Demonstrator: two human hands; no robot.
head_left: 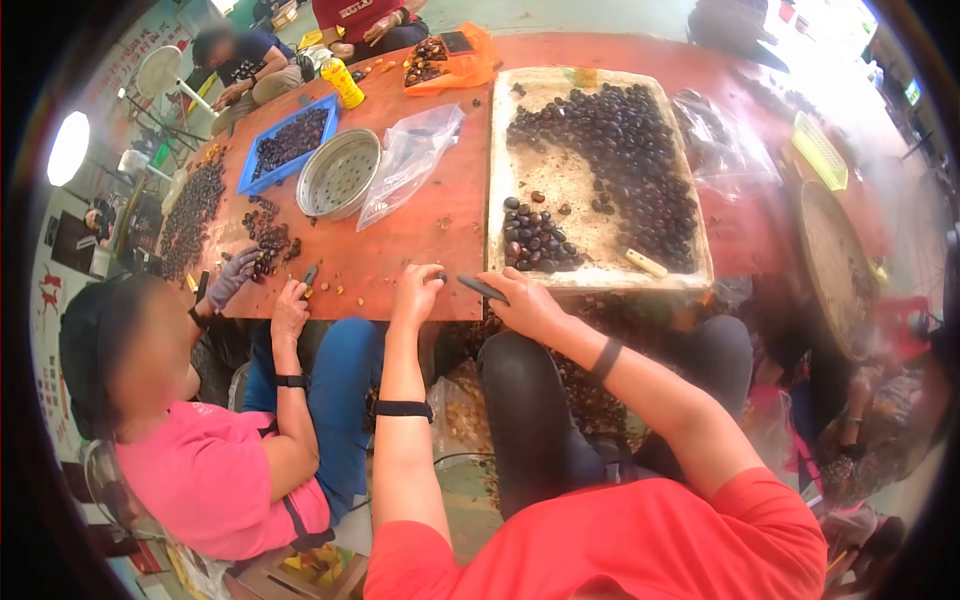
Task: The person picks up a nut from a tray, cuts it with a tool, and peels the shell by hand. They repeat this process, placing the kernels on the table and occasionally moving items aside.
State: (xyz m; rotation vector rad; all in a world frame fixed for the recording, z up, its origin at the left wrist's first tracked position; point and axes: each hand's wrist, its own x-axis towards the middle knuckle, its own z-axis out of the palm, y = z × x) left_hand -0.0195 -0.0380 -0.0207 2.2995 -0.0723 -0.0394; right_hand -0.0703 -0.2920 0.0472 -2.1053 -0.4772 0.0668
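Observation:
Above the front edge of the table, my left hand [414,296] is closed, pinching a small dark nut [440,276] at its fingertips. My right hand [527,306] is closed around a knife, whose dark grey blade [482,288] points left toward the nut, with a small gap between them. Just beyond my right hand is a shallow whitish tray [520,90]. It holds a large spread of dark nuts [630,130] and a smaller pile of shiny, reddish-brown ones [535,240]. A cream-coloured handle [646,263] lies inside its near right corner.
At my left, a co-worker in pink [215,470] holds a knife [310,276] beside loose nuts. Farther back on the red table [420,230] are a metal strainer [340,172], blue tray [247,180], plastic bag [410,160] and yellow bottle [343,84]. A round woven tray [835,270] leans at right.

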